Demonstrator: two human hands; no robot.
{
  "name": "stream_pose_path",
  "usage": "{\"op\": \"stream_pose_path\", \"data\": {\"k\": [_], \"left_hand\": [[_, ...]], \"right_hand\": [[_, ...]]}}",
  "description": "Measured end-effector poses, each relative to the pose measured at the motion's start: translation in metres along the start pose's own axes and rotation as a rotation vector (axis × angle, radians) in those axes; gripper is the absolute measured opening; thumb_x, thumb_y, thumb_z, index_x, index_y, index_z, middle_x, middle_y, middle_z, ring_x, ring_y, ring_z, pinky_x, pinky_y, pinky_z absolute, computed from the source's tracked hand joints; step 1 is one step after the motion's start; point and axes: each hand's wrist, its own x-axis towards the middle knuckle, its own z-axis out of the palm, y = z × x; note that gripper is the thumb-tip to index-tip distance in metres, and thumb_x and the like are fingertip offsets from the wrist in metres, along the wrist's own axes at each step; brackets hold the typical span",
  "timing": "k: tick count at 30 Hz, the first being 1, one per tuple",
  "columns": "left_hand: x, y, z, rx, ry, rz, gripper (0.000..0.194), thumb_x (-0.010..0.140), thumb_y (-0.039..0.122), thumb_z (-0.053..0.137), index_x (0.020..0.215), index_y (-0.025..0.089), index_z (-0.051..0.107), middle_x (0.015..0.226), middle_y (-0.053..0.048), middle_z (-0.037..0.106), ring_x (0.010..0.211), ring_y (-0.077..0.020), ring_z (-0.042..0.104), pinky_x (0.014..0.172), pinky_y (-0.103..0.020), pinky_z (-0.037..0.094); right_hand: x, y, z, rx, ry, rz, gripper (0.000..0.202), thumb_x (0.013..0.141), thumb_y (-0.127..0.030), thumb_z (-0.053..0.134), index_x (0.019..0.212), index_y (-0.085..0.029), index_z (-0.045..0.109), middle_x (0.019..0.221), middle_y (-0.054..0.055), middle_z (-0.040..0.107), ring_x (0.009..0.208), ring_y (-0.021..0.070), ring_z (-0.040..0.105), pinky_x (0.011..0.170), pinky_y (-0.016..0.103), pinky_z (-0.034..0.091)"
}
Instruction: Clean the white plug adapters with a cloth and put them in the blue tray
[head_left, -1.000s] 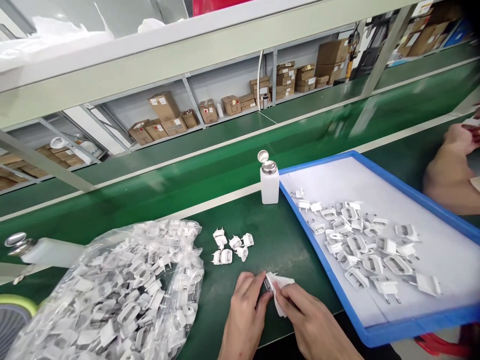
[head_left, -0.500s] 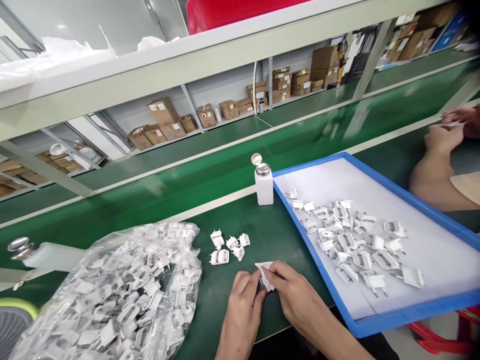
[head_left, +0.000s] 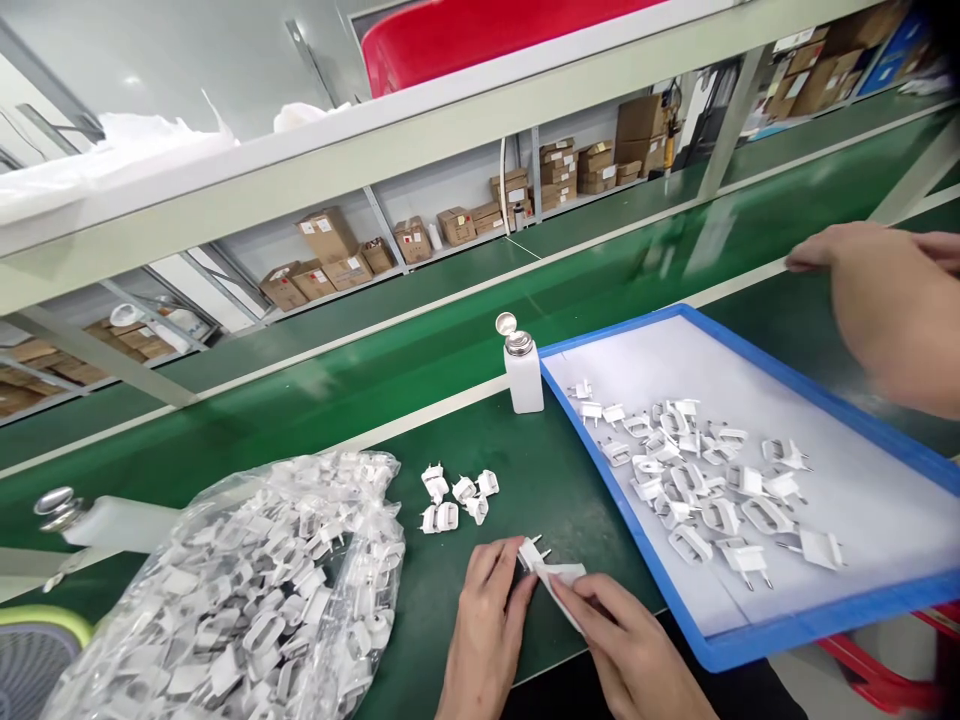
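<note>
Between its thumb and fingers, my left hand (head_left: 486, 610) grips a white two-pin plug piece (head_left: 531, 552), its metal pins pointing right. My right hand (head_left: 626, 640) pinches a folded white cloth (head_left: 564, 578), whose edge is against or right beside the plug piece. Several loose plug pieces (head_left: 441, 517) lie on the green table just beyond my hands. To the left, a clear plastic bag (head_left: 367, 560) is full of similar white pieces. On the right, a blue-rimmed tray (head_left: 637, 535) holds a scattered group of plug pieces (head_left: 720, 515).
A white pump bottle (head_left: 523, 380) with its metal lid up stands by the tray's far left corner. Another such bottle (head_left: 120, 522) is behind the bag. At the right, another person's hand (head_left: 885, 300) is over the tray's far side. Shelves hold cardboard boxes (head_left: 328, 235).
My right hand and the cloth have shifted right and down, uncovering the plug piece and its pins. The other person's hand has moved closer to the tray and is blurred.
</note>
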Motion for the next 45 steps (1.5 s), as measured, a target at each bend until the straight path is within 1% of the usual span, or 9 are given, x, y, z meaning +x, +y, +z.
{"op": "stream_pose_path", "data": {"k": [4,7,10,18,26,31,36,41,45], "left_hand": [[-0.003,0.006,0.01,-0.343,0.107,-0.221,0.032,0.093,0.038,0.069,0.12,0.021,0.076,0.119,-0.013,0.074,0.1,-0.0259,0.075,0.088,-0.032,0.062],[-0.006,0.01,0.023,-0.645,0.162,-0.287,0.037,0.085,0.04,0.079,0.116,0.019,0.079,0.119,-0.015,0.076,0.105,-0.0297,0.076,0.09,-0.033,0.062],[-0.008,0.02,0.029,-0.73,0.171,-0.27,0.035,0.084,0.038,0.08,0.113,0.019,0.079,0.116,-0.014,0.077,0.102,-0.0285,0.076,0.089,-0.03,0.062],[-0.014,0.037,0.023,-0.575,0.122,-0.092,0.026,0.091,0.043,0.071,0.097,0.02,0.082,0.097,-0.01,0.073,0.084,-0.0209,0.072,0.075,-0.024,0.059],[-0.018,0.022,0.03,-0.89,-0.001,-0.14,0.034,0.082,0.044,0.082,0.105,0.019,0.082,0.098,-0.011,0.074,0.079,-0.0218,0.074,0.074,-0.03,0.062],[-0.02,0.027,0.038,-1.021,0.146,-0.312,0.038,0.073,0.042,0.09,0.101,0.017,0.084,0.09,-0.01,0.079,0.075,-0.0236,0.076,0.07,-0.031,0.065],[-0.021,0.02,0.037,-0.623,0.265,-0.193,0.03,0.084,0.037,0.081,0.107,0.018,0.082,0.101,-0.01,0.082,0.087,-0.0254,0.08,0.078,-0.027,0.066],[-0.027,-0.008,0.034,0.134,0.322,0.282,0.041,0.094,0.015,0.067,0.136,0.016,0.067,0.124,-0.016,0.076,0.108,-0.0298,0.076,0.095,-0.035,0.063],[-0.034,-0.022,0.036,0.443,0.239,0.507,0.056,0.095,0.003,0.058,0.15,0.011,0.051,0.133,-0.021,0.07,0.123,-0.0338,0.068,0.103,-0.039,0.059]], "right_hand": [[-0.005,-0.015,0.005,0.325,0.216,0.467,0.026,0.103,-0.027,0.051,0.121,-0.026,0.071,0.101,0.005,0.061,0.069,0.0116,0.059,0.061,0.019,0.048],[0.001,-0.032,0.011,0.58,0.287,0.677,0.029,0.101,-0.043,0.056,0.11,-0.025,0.077,0.103,0.006,0.064,0.074,0.0146,0.06,0.065,0.021,0.049],[0.011,-0.046,0.015,0.773,0.339,0.711,0.033,0.099,-0.048,0.059,0.11,-0.024,0.078,0.107,0.008,0.066,0.094,0.0213,0.064,0.083,0.026,0.052],[0.017,-0.042,0.001,0.804,0.22,0.67,0.034,0.099,-0.047,0.058,0.116,-0.026,0.078,0.112,0.009,0.067,0.089,0.0207,0.064,0.08,0.026,0.054],[0.018,-0.041,0.0,1.008,0.341,0.819,0.043,0.083,-0.062,0.073,0.103,-0.026,0.083,0.094,0.008,0.07,0.079,0.0219,0.065,0.068,0.029,0.057],[0.022,-0.048,-0.004,0.977,0.337,0.819,0.044,0.082,-0.064,0.074,0.103,-0.027,0.083,0.082,0.005,0.064,0.067,0.0173,0.057,0.058,0.026,0.052],[0.016,-0.05,-0.001,0.906,0.277,0.842,0.043,0.082,-0.063,0.074,0.095,-0.024,0.084,0.079,0.005,0.063,0.065,0.0168,0.055,0.059,0.026,0.051],[0.005,-0.032,0.012,1.074,0.28,1.127,0.048,0.068,-0.058,0.087,0.099,-0.022,0.083,0.104,0.009,0.073,0.087,0.0253,0.067,0.074,0.032,0.057],[0.001,-0.022,0.021,1.136,0.333,1.227,0.049,0.062,-0.055,0.091,0.097,-0.021,0.083,0.1,0.009,0.076,0.095,0.0296,0.07,0.077,0.035,0.059]]}}
